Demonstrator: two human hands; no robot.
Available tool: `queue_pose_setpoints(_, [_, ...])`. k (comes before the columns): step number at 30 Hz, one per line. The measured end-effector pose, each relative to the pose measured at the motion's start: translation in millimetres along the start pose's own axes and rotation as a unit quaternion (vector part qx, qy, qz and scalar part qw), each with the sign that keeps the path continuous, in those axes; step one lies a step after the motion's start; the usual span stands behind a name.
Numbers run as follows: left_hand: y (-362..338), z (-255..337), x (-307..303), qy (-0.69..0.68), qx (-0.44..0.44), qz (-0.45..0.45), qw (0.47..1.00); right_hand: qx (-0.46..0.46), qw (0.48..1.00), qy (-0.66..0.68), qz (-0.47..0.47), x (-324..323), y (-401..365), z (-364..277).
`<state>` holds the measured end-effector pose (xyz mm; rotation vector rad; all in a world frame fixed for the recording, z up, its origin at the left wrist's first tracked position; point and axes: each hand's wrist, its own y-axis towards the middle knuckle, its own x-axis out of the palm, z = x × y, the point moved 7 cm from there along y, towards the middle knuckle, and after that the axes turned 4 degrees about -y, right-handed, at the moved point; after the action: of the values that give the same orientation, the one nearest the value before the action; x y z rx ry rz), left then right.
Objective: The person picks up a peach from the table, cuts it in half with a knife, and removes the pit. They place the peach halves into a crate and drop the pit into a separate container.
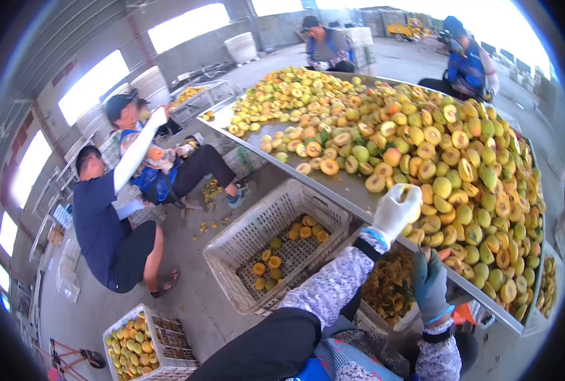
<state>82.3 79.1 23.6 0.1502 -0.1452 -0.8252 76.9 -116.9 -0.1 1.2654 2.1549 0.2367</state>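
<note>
White cloth covers the left hand (pixel 397 208), its fingers wrapped round one yellow fruit (pixel 405 191) at the near edge of the steel bench (pixel 352 190) — heaped with yellow, green and orange fruit halves (pixel 447 152), too many to count. The grey-gloved right hand (pixel 430 282) hangs just below that edge; whether its fingers pinch anything I cannot tell. One white crate (pixel 232 244) under the bench holds about a dozen orange halves — a second crate (pixel 174 355) is nearly full. Four other people (pixel 114 222) sit around.
</note>
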Motion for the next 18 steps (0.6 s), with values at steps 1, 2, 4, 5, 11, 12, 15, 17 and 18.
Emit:
queue_pose_setpoints(1, [-4, -13, 7, -0.072, -0.047, -0.045, 0.995, 0.019, 0.999, 0.047, -0.007, 3, 2, 4])
queue_pose_setpoints(2, [-8, -16, 12, -0.110, -0.012, -0.071, 0.991, 0.030, 0.998, 0.046, -0.025, 5, 5, 8])
queue_pose_setpoints(4, [-30, -9, 29, -0.275, -0.047, -0.192, 0.941, 0.043, 0.993, 0.105, -0.012, 9, 6, 17])
queue_pose_setpoints(5, [-39, -8, 35, -0.326, -0.045, -0.222, 0.918, 0.022, 0.999, 0.038, 0.010, 1, 8, 10])
queue_pose_setpoints(11, [-46, -4, 34, -0.254, 0.066, -0.184, 0.947, 0.039, 0.999, -0.016, 0.002, -6, 9, 10])
queue_pose_setpoints(12, [-45, -6, 33, -0.233, 0.075, -0.169, 0.955, 0.029, 0.999, -0.037, -0.002, -5, 9, 9])
queue_pose_setpoints(15, [-37, -28, 30, -0.225, 0.008, -0.156, 0.962, 0.037, 0.997, -0.064, -0.019, -1, 10, 6])
queue_pose_setpoints(17, [-44, -21, 30, -0.176, 0.059, -0.146, 0.972, 0.030, 0.997, -0.066, -0.024, 4, 9, 10])
queue_pose_setpoints(18, [-45, -22, 32, -0.215, 0.042, -0.155, 0.963, 0.028, 0.997, -0.066, -0.027, 7, 8, 12])
